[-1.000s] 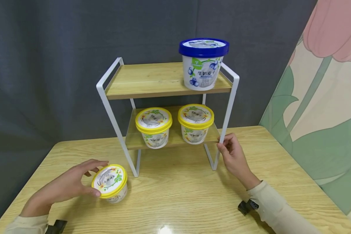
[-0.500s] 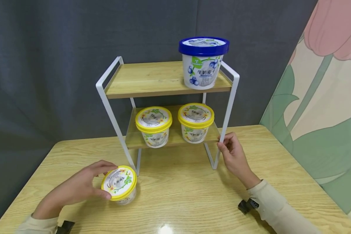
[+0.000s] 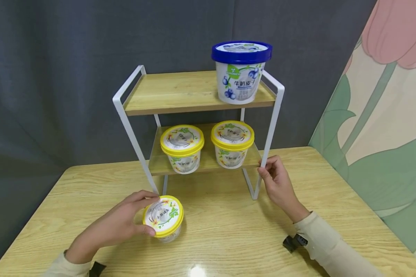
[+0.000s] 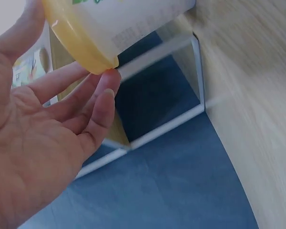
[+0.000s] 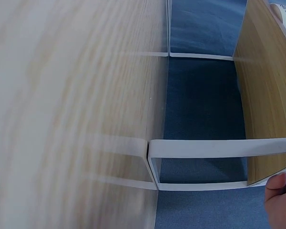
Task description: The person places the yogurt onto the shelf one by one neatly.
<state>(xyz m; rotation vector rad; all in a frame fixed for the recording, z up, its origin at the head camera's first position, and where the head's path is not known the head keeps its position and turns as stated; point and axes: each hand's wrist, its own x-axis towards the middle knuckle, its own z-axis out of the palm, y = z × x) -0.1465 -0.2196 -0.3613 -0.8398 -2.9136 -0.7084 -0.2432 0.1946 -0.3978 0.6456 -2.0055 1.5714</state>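
My left hand (image 3: 121,221) holds a white tub with a yellow lid (image 3: 163,217) by its lid rim, thumb on the near side and fingers on the far side. The tub is in front of the rack's left leg; whether its base touches the table I cannot tell. In the left wrist view the tub (image 4: 128,21) is at the top, its yellow rim against my fingertips. A two-tier rack (image 3: 173,92) with white metal legs stands behind. My right hand (image 3: 279,186) pinches its front right leg at the lower shelf's height; the right wrist view shows only fingertips (image 5: 276,183).
Two more yellow-lidded tubs, a left one (image 3: 182,148) and a right one (image 3: 232,144), stand on the lower shelf. A larger blue-lidded tub (image 3: 242,73) stands at the right of the upper shelf. A dark curtain (image 3: 72,77) hangs behind the wooden table (image 3: 228,238).
My left hand has moved to the right with the yellow-lidded tub, from left of the rack's left leg to in front of it. The right hand stays on the rack's leg.
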